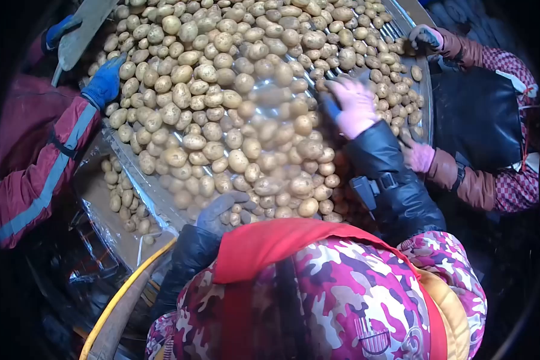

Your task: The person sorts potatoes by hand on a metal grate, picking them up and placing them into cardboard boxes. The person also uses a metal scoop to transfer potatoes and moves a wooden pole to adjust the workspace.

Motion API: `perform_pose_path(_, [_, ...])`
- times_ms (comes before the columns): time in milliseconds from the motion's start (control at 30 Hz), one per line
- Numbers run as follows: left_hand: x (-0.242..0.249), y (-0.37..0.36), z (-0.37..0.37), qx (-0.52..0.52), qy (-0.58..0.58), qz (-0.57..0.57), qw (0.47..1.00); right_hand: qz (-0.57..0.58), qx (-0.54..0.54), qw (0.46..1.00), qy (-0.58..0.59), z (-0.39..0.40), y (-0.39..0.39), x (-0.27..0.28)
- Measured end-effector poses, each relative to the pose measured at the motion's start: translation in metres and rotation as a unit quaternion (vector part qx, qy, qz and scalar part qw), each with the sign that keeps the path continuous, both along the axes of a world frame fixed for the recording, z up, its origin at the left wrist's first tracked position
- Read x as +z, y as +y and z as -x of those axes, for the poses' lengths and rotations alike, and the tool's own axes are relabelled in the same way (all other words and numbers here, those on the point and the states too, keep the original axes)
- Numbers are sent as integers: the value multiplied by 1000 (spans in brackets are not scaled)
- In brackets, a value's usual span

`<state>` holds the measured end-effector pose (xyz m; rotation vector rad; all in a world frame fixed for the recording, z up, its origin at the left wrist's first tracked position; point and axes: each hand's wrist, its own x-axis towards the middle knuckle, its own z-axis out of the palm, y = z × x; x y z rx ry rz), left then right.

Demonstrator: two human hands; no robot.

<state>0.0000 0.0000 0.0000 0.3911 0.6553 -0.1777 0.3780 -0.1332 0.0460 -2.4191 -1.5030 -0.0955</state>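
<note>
My left hand point(222, 211), in a grey glove, is at the near edge of a large heap of potatoes point(192, 108). Its fingers curl around a few small potatoes point(237, 209). Farther up and to the right, my right hand point(353, 107) wears a pink glove with blue and grey parts. It is over the right part of the heap, palm down with fingers spread and partly blurred, and no potato shows in its grasp. Around the middle, several potatoes are smeared by motion above metal rollers point(270, 96).
At the left, a co-worker's blue-gloved hand point(104, 83) touches the heap; another blue glove point(60, 30) is near a metal plate point(81, 39). Two co-worker's hands point(426, 37) point(417, 155) are at the right rim. A side chute point(102, 192) holds potatoes. A yellow hose-like edge point(123, 297) curves nearby.
</note>
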Motion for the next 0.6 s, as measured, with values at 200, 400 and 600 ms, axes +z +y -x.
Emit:
perform_pose_path(200, [35,-11,-14,-49,-15,-196,979,-44,130,988,77,71,2,-32])
perform_pose_path(400, [21,-11,-12,-47,-57,-163,984,95,174,969,146,65,-44,16])
perform_pose_path(600, [-9,-2,-4,-26,-17,-56,998,146,-57,971,180,8,13,22])
